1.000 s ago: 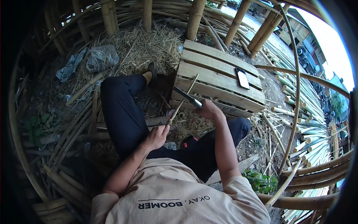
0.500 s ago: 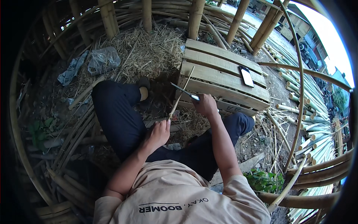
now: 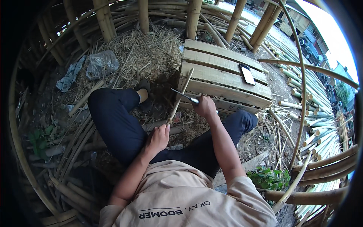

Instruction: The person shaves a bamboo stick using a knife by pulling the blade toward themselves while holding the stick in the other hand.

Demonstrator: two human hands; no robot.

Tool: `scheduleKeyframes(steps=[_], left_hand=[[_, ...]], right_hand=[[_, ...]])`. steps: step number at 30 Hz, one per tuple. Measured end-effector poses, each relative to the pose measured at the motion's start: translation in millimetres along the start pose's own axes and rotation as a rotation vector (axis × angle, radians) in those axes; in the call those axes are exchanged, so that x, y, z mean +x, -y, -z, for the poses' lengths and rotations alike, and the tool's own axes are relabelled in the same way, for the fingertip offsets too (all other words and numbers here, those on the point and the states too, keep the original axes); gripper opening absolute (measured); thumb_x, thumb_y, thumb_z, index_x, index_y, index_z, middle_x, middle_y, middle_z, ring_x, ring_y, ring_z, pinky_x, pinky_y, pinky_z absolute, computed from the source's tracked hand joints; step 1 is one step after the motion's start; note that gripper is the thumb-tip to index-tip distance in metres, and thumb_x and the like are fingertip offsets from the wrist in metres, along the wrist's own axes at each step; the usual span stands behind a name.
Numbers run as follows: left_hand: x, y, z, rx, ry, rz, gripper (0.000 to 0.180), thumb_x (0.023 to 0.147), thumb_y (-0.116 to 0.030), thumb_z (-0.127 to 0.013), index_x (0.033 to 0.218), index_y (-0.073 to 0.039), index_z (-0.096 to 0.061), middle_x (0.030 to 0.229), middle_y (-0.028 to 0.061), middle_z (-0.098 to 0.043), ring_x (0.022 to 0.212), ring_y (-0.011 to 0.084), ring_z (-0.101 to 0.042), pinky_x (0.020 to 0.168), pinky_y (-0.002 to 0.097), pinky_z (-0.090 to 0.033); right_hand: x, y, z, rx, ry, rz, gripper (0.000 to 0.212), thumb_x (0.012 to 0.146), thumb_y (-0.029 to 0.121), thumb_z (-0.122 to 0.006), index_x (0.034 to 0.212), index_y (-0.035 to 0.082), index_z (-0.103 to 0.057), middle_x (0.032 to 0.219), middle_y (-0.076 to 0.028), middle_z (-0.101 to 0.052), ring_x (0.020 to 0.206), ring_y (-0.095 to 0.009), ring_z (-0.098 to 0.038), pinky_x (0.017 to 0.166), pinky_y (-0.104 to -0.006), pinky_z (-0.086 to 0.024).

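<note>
My left hand (image 3: 158, 138) is closed round the lower end of a thin bamboo stick (image 3: 180, 97), which slants up and away toward the crate. In my right hand (image 3: 206, 107) is the handle of a knife (image 3: 188, 98). The blade points left and crosses the stick near its middle; whether its edge bites into the bamboo I cannot tell. Both hands are over the gap between my bent legs, with the right one in front of the slatted wooden crate (image 3: 223, 84).
A phone (image 3: 247, 74) lies on top of the crate. Straw (image 3: 140, 53) and a clear plastic bag (image 3: 101, 64) cover ground at the far left. Bamboo poles (image 3: 321, 140) are stacked on the right, and a curved pole (image 3: 302, 83) rises before them. Upright bamboo posts (image 3: 193, 19) stand at the back.
The knife and right hand have shifted slightly toward me along the stick. My left hand keeps its grip. The whole view has moved a little, so the crate appears further left.
</note>
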State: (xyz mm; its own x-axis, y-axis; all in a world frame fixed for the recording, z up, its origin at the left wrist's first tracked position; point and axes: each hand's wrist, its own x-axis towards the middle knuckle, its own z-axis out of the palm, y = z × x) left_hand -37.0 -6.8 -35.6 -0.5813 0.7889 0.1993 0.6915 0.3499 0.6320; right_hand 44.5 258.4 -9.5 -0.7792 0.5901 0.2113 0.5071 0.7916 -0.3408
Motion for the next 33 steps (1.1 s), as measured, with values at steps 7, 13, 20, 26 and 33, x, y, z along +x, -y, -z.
scheduleKeyframes(steps=[7, 13, 20, 26, 33], left_hand=[[2.0, 0.8, -2.7, -0.088, -0.022, -0.006, 0.037, 0.105, -0.028, -0.046, 0.082, 0.000, -0.055, 0.073, 0.0282, -0.061, 0.074, 0.0498, -0.060, 0.064, 0.0575, -0.046], [-3.4, 5.1, 1.5, -0.086, -0.035, -0.025, 0.038, 0.105, -0.028, -0.047, 0.081, -0.001, -0.056, 0.071, 0.0274, -0.061, 0.072, 0.0490, -0.060, 0.062, 0.0567, -0.046], [-3.8, 10.3, 6.5, -0.095, -0.061, -0.105, 0.038, 0.105, -0.027, -0.046, 0.080, 0.000, -0.056, 0.072, 0.0269, -0.060, 0.072, 0.0486, -0.060, 0.064, 0.0563, -0.045], [1.7, 1.0, -4.6, -0.105, -0.037, -0.085, 0.037, 0.106, -0.027, -0.045, 0.083, 0.000, -0.056, 0.074, 0.0268, -0.062, 0.074, 0.0487, -0.060, 0.066, 0.0566, -0.046], [-6.7, -9.5, -6.6, -0.051, -0.047, -0.018, 0.037, 0.105, -0.027, -0.045, 0.084, 0.000, -0.060, 0.076, 0.0269, -0.065, 0.073, 0.0470, -0.063, 0.066, 0.0553, -0.050]], right_hand=[[8.0, -14.5, -6.0, 0.137, 0.080, -0.064, 0.025, 0.078, 0.025, -0.070, 0.087, 0.003, -0.075, 0.082, -0.026, -0.069, 0.081, -0.043, -0.068, 0.079, -0.0498, -0.056], [5.9, -6.7, 15.0, 0.108, 0.123, 0.036, 0.026, 0.082, 0.029, -0.073, 0.091, 0.005, -0.077, 0.084, -0.024, -0.070, 0.081, -0.042, -0.068, 0.077, -0.0496, -0.055], [7.5, -2.8, 20.4, 0.105, 0.148, 0.068, 0.028, 0.086, 0.032, -0.071, 0.093, 0.005, -0.076, 0.083, -0.023, -0.070, 0.081, -0.042, -0.068, 0.077, -0.0490, -0.055], [-7.5, 5.6, 22.8, 0.107, 0.036, -0.004, 0.027, 0.085, 0.034, -0.071, 0.091, 0.008, -0.077, 0.084, -0.024, -0.070, 0.081, -0.042, -0.068, 0.079, -0.0492, -0.056], [-2.0, -1.7, -0.7, -0.005, -0.111, -0.096, 0.021, 0.074, 0.017, -0.064, 0.086, 0.007, -0.076, 0.083, -0.025, -0.070, 0.081, -0.043, -0.069, 0.080, -0.0496, -0.057]])
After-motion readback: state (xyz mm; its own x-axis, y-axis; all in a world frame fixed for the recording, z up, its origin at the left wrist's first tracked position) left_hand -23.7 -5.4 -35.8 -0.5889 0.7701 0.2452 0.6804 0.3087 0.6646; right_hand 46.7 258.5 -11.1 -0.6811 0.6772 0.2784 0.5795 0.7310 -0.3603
